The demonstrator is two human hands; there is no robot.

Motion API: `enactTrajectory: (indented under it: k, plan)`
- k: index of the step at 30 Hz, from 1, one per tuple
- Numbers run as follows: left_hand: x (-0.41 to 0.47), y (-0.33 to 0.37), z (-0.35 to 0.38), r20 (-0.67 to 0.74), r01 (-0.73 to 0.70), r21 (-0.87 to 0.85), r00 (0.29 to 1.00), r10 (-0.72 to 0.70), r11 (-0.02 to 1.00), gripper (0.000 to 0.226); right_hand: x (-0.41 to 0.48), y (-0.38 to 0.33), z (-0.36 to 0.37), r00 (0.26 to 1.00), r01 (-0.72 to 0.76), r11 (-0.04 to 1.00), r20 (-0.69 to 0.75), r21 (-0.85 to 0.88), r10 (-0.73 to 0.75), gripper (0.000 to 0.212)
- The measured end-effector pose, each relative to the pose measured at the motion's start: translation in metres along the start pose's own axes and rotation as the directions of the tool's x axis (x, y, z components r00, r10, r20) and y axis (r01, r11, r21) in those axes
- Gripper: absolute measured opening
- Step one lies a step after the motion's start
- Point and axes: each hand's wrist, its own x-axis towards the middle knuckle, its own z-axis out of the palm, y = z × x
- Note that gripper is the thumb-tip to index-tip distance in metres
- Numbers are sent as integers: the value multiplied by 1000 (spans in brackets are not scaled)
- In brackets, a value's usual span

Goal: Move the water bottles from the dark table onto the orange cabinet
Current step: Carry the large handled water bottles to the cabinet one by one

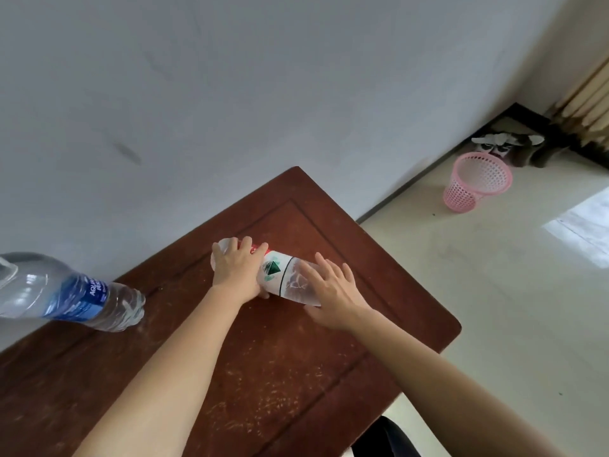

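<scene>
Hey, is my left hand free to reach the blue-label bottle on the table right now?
Probably not yet: the left hand is wrapped around the green-label bottle. The bare table between it and the blue-label bottle is unobstructed.

Brown table [280,374] against a grey wall. Both hands on one clear bottle [280,275] with a white, red and green label: left hand [235,270] wrapped round one end, right hand [333,291] flat, fingers spread, on the other. Blue-labelled bottle [75,293] at the table's left edge. Pink basket [476,181] on the pale floor, well apart.
</scene>
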Motion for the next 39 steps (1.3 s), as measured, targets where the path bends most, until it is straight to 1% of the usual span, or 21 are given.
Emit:
enactTrajectory:
  k: [2,3,4,6,8,11,12,15,17,20,22,23,25,29,32,35,39]
  plan:
    - [-9,2,-2,2,-5,83,1000,5,997,115,13,-14,6,997,-6,1000,79,17,5,93]
    - [-14,3,0,1,-10,90,1000,10,996,114,19,-17,7,994,-18,999,108,33,15,99]
    - [-18,-1,4,5,-5,76,1000,5,997,112,26,-19,7,992,-17,999,122,38,12,106]
    - [-26,-8,11,10,19,2,1000,-19,1000,110,32,-21,7,993,-1,1000,120,-7,2,118]
    - [-26,-18,14,67,34,-40,997,-31,999,106,35,-21,8,994,14,1000,112,-22,-12,119]
    - [-16,-21,13,193,17,-65,981,-4,998,109,38,-19,10,994,18,999,113,-33,-14,121]
    - [-13,-19,14,209,22,-68,978,-7,997,108,40,-18,8,992,9,999,125,-40,-4,124]
    - [-8,-16,13,181,35,-55,983,-25,998,100,44,-17,4,988,-25,997,149,-72,36,134]
    - [-9,-15,12,216,57,-54,975,-44,997,101,45,-19,4,988,-35,991,144,-127,53,135]
    - [-29,-10,19,301,102,-82,951,-73,991,106,46,-21,11,994,6,969,106,-246,20,128]
    - [-49,-6,29,308,188,-149,942,-136,971,109,46,-21,15,997,56,951,72,-305,-35,120]
    - [-58,-2,34,292,233,-180,940,-174,956,109,45,-20,18,996,84,944,63,-320,-67,116]
    - [-70,4,44,227,269,-186,948,-225,945,110,40,-17,25,993,114,941,25,-318,-112,110]
    - [-80,13,57,73,233,-186,972,-223,955,109,28,-13,29,988,132,943,-36,-305,-150,99]
    - [-96,14,58,-20,209,-201,976,-217,957,101,14,-18,28,986,130,942,-59,-309,-156,88]
    - [-118,18,60,-117,164,-242,973,-196,956,97,-7,-24,26,988,110,939,-69,-327,-140,90]
    - [-147,17,61,-269,50,-269,955,-125,962,99,-54,-37,32,975,-4,922,-207,-387,-83,99]
